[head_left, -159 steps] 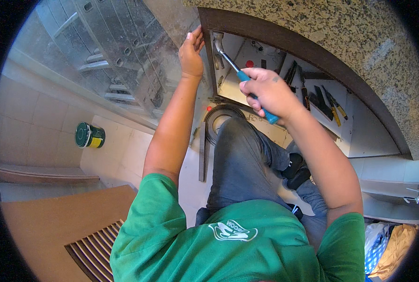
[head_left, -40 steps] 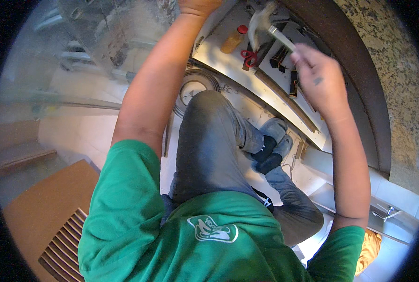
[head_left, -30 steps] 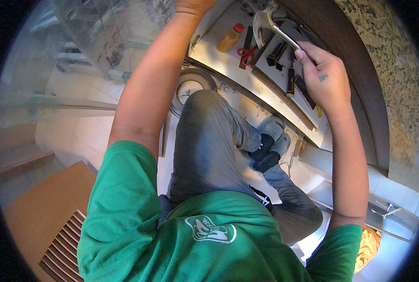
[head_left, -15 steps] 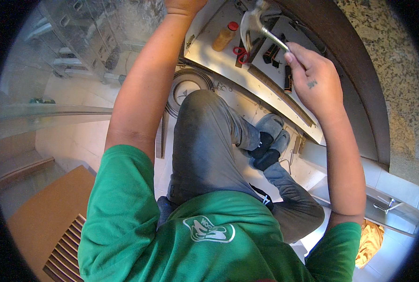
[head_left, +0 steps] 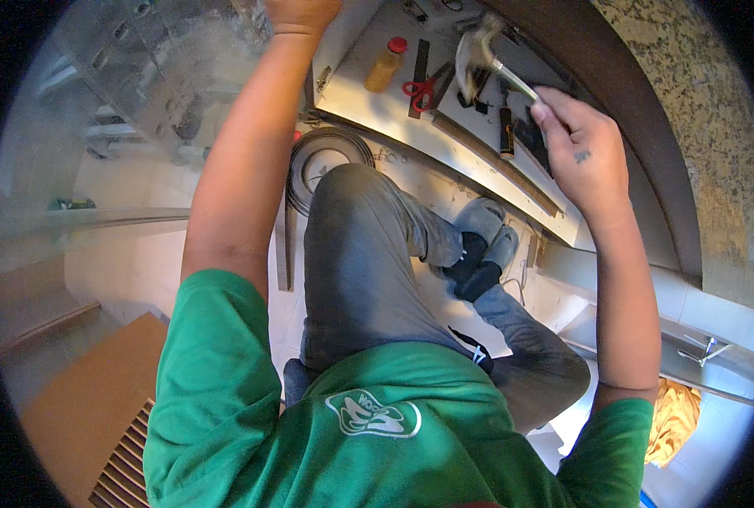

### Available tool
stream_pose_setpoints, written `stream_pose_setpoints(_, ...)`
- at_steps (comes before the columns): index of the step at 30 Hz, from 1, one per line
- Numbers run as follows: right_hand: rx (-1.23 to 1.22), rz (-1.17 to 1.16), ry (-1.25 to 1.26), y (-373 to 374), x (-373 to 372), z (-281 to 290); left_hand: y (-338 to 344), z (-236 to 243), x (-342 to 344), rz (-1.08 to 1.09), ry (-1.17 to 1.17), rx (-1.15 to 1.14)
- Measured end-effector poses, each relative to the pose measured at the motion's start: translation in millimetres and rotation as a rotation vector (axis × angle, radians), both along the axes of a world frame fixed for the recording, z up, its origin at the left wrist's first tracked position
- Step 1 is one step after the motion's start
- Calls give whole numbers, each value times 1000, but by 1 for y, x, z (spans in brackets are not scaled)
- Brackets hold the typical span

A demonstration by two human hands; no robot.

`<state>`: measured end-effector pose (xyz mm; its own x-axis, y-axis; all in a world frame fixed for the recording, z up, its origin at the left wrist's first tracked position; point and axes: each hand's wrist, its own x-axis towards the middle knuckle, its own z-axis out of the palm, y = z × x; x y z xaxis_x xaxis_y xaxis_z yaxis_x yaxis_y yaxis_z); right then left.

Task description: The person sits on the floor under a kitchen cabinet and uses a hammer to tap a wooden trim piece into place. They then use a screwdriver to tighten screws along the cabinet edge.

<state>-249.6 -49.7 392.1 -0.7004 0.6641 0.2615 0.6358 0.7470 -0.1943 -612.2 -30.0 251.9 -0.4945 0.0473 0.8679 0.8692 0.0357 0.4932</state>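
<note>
My right hand [head_left: 588, 152] is closed round the handle of a claw hammer [head_left: 515, 78]. The hammer's metal head is raised, slightly blurred, above a white board surface [head_left: 368, 108] with tools on it. My left hand [head_left: 305, 13] reaches up to the top edge of the picture, where its fingers are cut off. Under and beside the hammer lie red-handled scissors [head_left: 423, 95], a dark flat strip [head_left: 419, 63] and a black-handled tool [head_left: 506, 131]. A bottle with a red cap [head_left: 385, 68] stands to the left of the scissors.
A coil of dark edging strip [head_left: 297, 173] lies on the floor left of my bent knee [head_left: 352, 203]. A speckled stone slab [head_left: 690, 102] borders the right side. A brown panel [head_left: 89, 406] and an orange cloth [head_left: 673, 419] are lower down.
My right hand and the hammer have shifted right and a little down. The board and its tools have slid left in the picture, and my left hand has shifted left too.
</note>
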Motion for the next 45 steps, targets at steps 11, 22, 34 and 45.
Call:
stream_pose_setpoints(11,48,-3,17,2,26,-11,-1,-1,-2,-12,34,16)
stream_pose_setpoints(22,3,-37,-46,-4,36,-6,0,-4,-5,46,57,7)
stream_pose_setpoints(34,80,-111,-91,-1,68,3,-4,2,0,-79,30,87)
stream_pose_setpoints(45,-23,-214,-37,4,84,6,-5,9,8,-188,19,126)
